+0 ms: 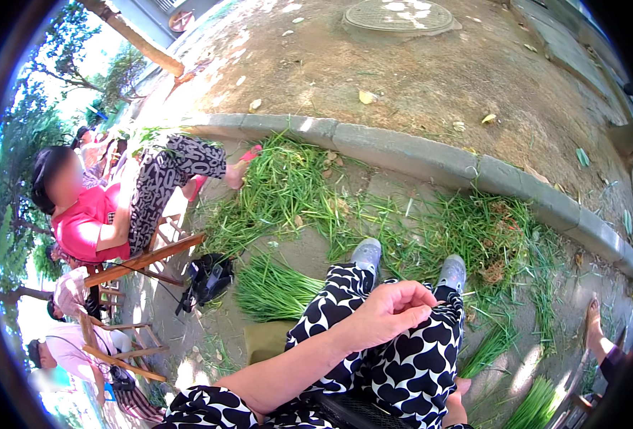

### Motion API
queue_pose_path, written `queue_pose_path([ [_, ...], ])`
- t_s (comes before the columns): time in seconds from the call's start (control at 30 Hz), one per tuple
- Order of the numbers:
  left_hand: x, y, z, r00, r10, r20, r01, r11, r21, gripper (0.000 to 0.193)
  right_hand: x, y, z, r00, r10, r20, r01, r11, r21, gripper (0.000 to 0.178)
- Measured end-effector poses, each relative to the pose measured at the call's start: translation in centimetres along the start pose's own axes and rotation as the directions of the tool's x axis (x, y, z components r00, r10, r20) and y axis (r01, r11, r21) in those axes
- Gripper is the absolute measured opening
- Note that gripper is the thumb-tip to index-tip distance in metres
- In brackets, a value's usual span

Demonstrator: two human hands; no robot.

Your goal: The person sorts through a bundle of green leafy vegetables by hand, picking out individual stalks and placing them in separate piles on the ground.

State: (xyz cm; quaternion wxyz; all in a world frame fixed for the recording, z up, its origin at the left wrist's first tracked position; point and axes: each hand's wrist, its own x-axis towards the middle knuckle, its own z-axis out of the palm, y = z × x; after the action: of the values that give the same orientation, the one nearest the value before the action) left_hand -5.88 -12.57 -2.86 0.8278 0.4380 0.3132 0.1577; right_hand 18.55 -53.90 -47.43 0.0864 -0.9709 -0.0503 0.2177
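Above my knees my left hand (pixel 391 314) has its fingers curled in and the thumb near the index fingertip; anything between them is too small to make out. Low beside my right thigh, my right hand (pixel 456 406) shows only in part, and its fingers are mostly hidden behind the patterned trousers (pixel 409 365). A neat bunch of long, thin green leaves, like chives (pixel 277 289), lies left of my legs. Beyond my shoes, a loose heap of green stalks (pixel 481 232) with brownish roots or dry bits spreads over the ground.
A concrete kerb (pixel 402 154) curves past the heaps, with bare soil beyond. At left a person in a pink top (pixel 91 222) sits near a wooden stool (pixel 145 259) and a black bag (pixel 209 279). Another green bunch (pixel 534 406) lies at lower right, near another person's foot (pixel 594 322).
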Motion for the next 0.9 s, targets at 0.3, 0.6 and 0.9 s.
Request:
queue_pose_path([
  [0.3,-1.0,0.1,-0.5,0.998,0.01,-0.058,-0.01,1.0,0.004,0.019,-1.8,-4.6,-2.2,0.993,0.064,0.098,-0.076,0.99,0.118,0.029],
  [0.6,-0.5,-1.7,0.0,0.991,0.121,-0.058,-0.123,0.992,-0.039,0.016,1.7,-6.3,-6.2,0.79,0.234,0.567,-0.576,0.598,0.557,0.015],
  [0.9,-0.3,-1.3,1.6,0.953,0.263,-0.151,-0.264,0.965,0.013,0.028,2.7,-27.7,-23.7,0.857,-0.413,0.309,-0.386,-0.116,0.915,0.017],
])
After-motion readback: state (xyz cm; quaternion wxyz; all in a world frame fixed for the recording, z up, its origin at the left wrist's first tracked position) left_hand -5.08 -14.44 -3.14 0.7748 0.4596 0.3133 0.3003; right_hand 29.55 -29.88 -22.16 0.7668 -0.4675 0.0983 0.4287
